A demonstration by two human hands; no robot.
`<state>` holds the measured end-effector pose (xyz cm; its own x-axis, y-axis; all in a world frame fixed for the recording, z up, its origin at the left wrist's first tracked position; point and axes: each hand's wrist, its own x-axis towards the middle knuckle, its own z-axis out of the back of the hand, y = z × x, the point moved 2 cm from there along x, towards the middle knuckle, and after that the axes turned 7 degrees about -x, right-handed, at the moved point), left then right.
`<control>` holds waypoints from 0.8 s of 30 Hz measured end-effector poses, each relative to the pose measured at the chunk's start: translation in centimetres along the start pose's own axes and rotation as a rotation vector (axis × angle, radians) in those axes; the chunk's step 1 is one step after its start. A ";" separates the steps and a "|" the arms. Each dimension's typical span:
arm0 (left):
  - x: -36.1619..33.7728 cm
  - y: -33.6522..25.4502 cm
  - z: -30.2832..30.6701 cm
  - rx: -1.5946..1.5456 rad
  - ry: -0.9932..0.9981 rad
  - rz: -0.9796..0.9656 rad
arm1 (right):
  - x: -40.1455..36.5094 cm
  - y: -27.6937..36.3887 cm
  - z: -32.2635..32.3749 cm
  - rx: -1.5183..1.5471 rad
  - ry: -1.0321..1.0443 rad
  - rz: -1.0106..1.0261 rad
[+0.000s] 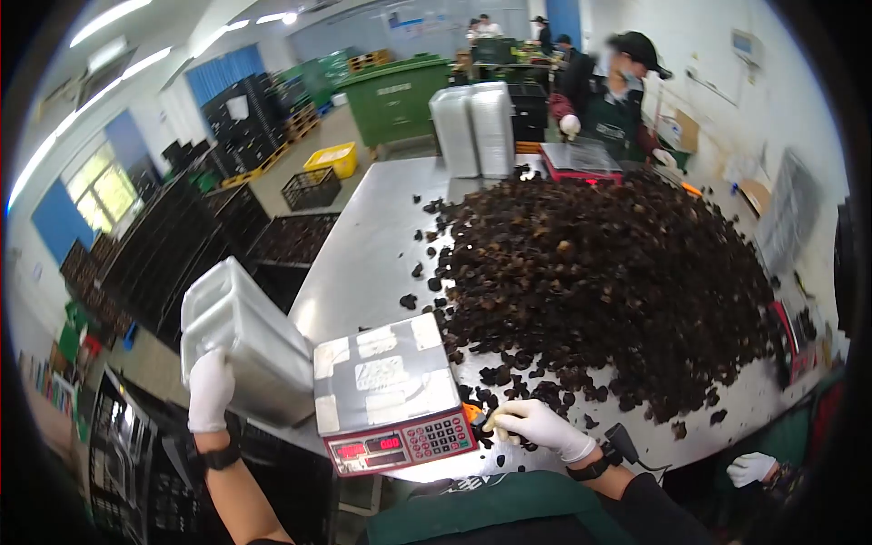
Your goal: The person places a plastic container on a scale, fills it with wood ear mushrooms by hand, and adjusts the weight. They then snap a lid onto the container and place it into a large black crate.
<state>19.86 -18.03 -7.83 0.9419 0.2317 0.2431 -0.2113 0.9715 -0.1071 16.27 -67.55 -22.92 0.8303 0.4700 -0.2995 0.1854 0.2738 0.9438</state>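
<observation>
My left hand (211, 391), in a white glove, is closed at the near edge of a tall stack of clear plastic trays (250, 350) left of the scale. The fingertips are partly lost against the pale plastic. Beside them, a digital scale (391, 386) has a bare metal platform with worn labels, and its red display reads 0.00. My right hand (545, 429), also gloved, is just right of the scale above loose dark wood ear mushrooms (498, 374). Its fingers are drawn together; whatever they pinch is too small to make out. Something orange (471, 413) lies by the scale's side.
A large heap of wood ear mushrooms (599, 272) covers the metal table (350, 236). More tray stacks (472, 132) and a second scale (581, 162) stand at the far end, near a co-worker (618, 109). Another person's gloved hand (752, 469) is at right. Black crates (159, 259) stand left.
</observation>
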 end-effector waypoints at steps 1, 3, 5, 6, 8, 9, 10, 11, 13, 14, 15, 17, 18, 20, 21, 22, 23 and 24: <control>0.0 1.3 -0.3 -0.062 -0.067 -0.056 | -0.5 -1.6 0.8 0.047 -0.047 -0.007; 0.8 1.9 0.0 -0.126 -0.105 -0.084 | -1.6 -4.1 2.0 0.158 -0.118 -0.032; 0.8 1.4 1.7 -0.124 -0.050 -0.029 | -2.7 -5.9 2.5 0.236 -0.179 -0.056; 0.8 0.8 2.5 -0.071 -0.075 -0.013 | -3.0 -6.6 2.4 0.274 -0.202 -0.061; 0.6 -0.7 3.9 0.033 -0.126 0.025 | -3.2 -7.2 2.0 0.284 -0.214 -0.057; 0.4 -1.1 4.3 0.059 -0.129 -0.045 | -3.0 -7.3 1.7 0.288 -0.212 -0.052; 0.6 -0.4 4.7 -0.048 -0.142 -0.093 | -2.8 -7.4 1.3 0.295 -0.211 -0.049; 1.2 1.1 5.3 -0.152 -0.147 -0.139 | -2.6 -7.5 1.0 0.264 -0.198 -0.057; 0.4 -0.2 7.1 -0.345 -0.280 -0.185 | -2.3 -7.6 0.6 0.245 -0.189 -0.046; -0.8 -2.8 8.4 -0.432 -0.414 -0.186 | -2.3 -7.5 0.4 0.214 -0.196 -0.052; -1.5 -3.7 8.4 -0.497 -0.498 -0.169 | -2.2 -7.6 0.5 0.174 -0.234 -0.048; -4.1 -7.3 7.4 -0.489 -0.607 -0.187 | -2.0 -8.7 0.4 0.136 -0.304 -0.008; -5.4 -10.3 6.1 -0.421 -0.590 -0.307 | -2.1 -8.9 0.4 0.135 -0.342 0.032; -7.2 -13.7 1.0 -0.472 -0.363 -0.390 | -2.8 -8.6 0.8 0.228 -0.335 -0.112; -7.4 -14.8 -2.0 -0.353 -0.360 -0.526 | -3.1 -9.1 1.0 0.228 -0.358 -0.137; -7.9 -16.7 -4.2 -0.333 -0.280 -0.522 | -3.4 -9.7 1.2 0.220 -0.383 -0.154; -8.0 -17.1 -7.1 -0.408 -0.153 -0.492 | -3.6 -10.5 1.4 0.206 -0.402 -0.161; -8.3 -17.3 -10.0 -0.491 -0.059 -0.441 | -3.7 -10.8 1.8 0.198 -0.432 -0.171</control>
<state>18.33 -37.29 -17.66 0.8941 -0.1672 0.4156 0.3480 0.8434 -0.4094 12.07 -73.76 -31.79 0.9132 0.0303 -0.4065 0.3994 0.1328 0.9071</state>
